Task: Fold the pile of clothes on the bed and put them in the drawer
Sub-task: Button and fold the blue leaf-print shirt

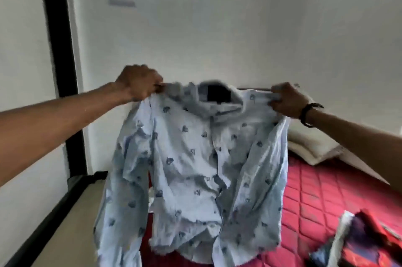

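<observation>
A plain white wall (239, 27) filled most of the view, with a dark vertical frame (58, 49) running down its left side and the bed below. The bed's red quilted mattress (315, 197) lay under your arms, a cream pillow (313, 149) resting at its far end by the wall.

You held a pale blue shirt (191, 169) up in the air in front of you, above the mattress, its front facing you and its collar at the top. Small dark motifs were printed all over it. Your left hand (139, 84) was clenched on the shirt's left shoulder, fingers curled round the bunched cloth. Your right hand (287, 101), with a dark band (309, 114) on its wrist, pinched the other shoulder the same way. Both sleeves hung down loosely at the sides, and the hem drooped close to the mattress.

At the lower right, more clothes (365, 242) in red, dark blue and white lay in a heap on the mattress, well apart from the shirt. The picture was somewhat blurred.
</observation>
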The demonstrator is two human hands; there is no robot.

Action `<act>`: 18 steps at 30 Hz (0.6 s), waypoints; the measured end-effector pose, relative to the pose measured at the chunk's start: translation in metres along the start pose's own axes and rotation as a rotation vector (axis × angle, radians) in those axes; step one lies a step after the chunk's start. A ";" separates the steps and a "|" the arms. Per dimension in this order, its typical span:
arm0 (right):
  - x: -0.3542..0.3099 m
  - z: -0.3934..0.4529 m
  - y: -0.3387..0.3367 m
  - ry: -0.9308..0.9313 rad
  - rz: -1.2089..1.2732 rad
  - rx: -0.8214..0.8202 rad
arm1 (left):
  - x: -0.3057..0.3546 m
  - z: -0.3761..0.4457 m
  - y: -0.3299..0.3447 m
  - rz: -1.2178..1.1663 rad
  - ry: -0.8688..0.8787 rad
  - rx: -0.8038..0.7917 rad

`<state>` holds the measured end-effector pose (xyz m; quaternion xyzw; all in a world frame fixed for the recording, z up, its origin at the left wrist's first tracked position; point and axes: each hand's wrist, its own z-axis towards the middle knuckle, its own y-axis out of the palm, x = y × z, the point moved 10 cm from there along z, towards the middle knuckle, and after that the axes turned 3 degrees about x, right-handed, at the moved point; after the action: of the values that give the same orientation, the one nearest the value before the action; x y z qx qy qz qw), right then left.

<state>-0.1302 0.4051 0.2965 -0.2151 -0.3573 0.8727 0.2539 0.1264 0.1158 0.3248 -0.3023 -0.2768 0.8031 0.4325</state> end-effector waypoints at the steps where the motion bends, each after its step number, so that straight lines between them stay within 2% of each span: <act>1: 0.010 0.008 -0.013 0.087 0.002 -0.025 | 0.001 0.003 -0.022 0.014 -0.026 0.011; 3: 0.024 0.031 -0.043 0.207 0.022 0.004 | -0.009 0.026 -0.078 -0.020 -0.163 0.169; 5: 0.020 0.056 -0.077 0.239 0.074 0.034 | -0.027 0.051 -0.132 -0.207 -0.334 0.347; 6: 0.010 0.059 -0.089 0.225 0.115 0.070 | -0.029 0.058 -0.140 -0.305 -0.393 0.379; 7: -0.006 0.053 -0.108 0.216 0.184 0.092 | -0.022 0.064 -0.144 -0.377 -0.428 0.347; 9: -0.024 0.033 -0.116 0.214 0.191 0.060 | -0.001 0.055 -0.113 -0.421 -0.477 0.162; 11: -0.018 0.020 -0.138 0.241 0.165 0.146 | -0.005 0.040 -0.098 -0.472 -0.546 0.097; 13: -0.011 0.021 -0.190 0.242 0.275 0.361 | -0.019 0.054 -0.122 -0.598 -0.564 0.208; 15: -0.014 0.030 -0.244 0.177 0.343 0.529 | -0.026 0.077 -0.171 -0.663 -0.529 0.420; 17: -0.020 0.036 -0.265 0.131 0.434 0.523 | -0.026 0.092 -0.200 -0.749 -0.515 0.523; 18: -0.020 0.034 -0.261 0.139 0.468 0.464 | -0.024 0.098 -0.201 -0.773 -0.505 0.530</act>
<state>-0.0582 0.5362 0.5141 -0.2867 -0.0719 0.9487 0.1123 0.1720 0.1720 0.5380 0.1440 -0.2511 0.6754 0.6783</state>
